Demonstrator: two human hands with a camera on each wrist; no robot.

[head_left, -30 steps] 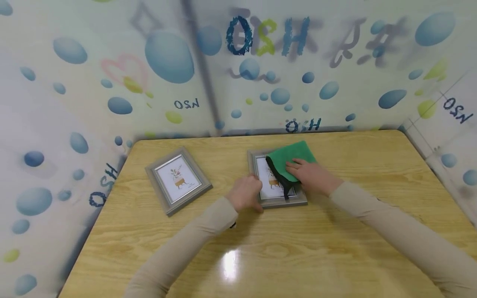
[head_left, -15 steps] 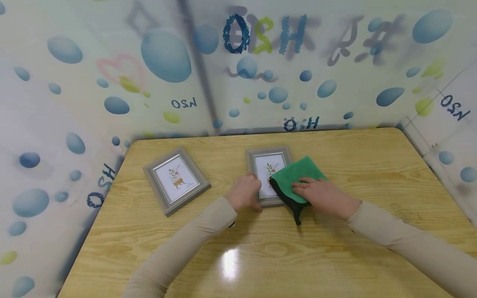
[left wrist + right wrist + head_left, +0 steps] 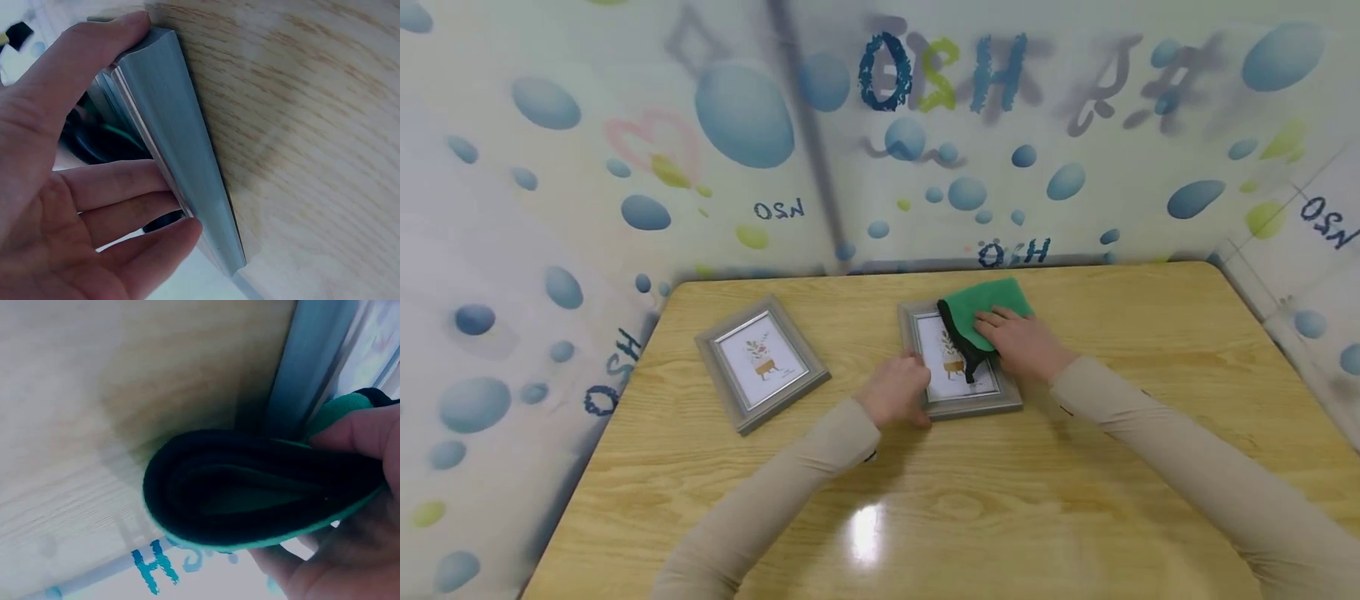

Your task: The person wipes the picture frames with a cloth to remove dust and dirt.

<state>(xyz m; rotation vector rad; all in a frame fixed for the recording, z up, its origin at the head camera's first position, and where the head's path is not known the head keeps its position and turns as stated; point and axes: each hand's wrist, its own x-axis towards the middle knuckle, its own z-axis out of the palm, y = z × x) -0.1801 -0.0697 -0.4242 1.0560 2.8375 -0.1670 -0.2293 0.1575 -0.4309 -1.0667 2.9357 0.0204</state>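
A grey picture frame [image 3: 973, 407] with a plant print lies on the wooden table. At its left side my left hand [image 3: 893, 390] holds it, thumb by the near corner and fingertips along the rail, as the left wrist view shows on the frame's edge [image 3: 178, 134]. A folded green cloth [image 3: 988, 302] with black trim covers the frame's upper right part. My right hand [image 3: 1026, 343] presses this cloth down, fingers spread over it. In the right wrist view the cloth's folded layers [image 3: 250, 534] sit between thumb and fingers, close by the frame's side [image 3: 309, 369].
A second grey picture frame [image 3: 762, 360] with a similar print lies turned at an angle on the left of the table [image 3: 1000, 500]. Behind the table's far edge stands a wall [image 3: 850, 183] patterned with blue and green spots and lettering.
My right hand slid the cloth right and toward me over the frame, then back up to its far right part. My left hand stayed at the frame's left side.
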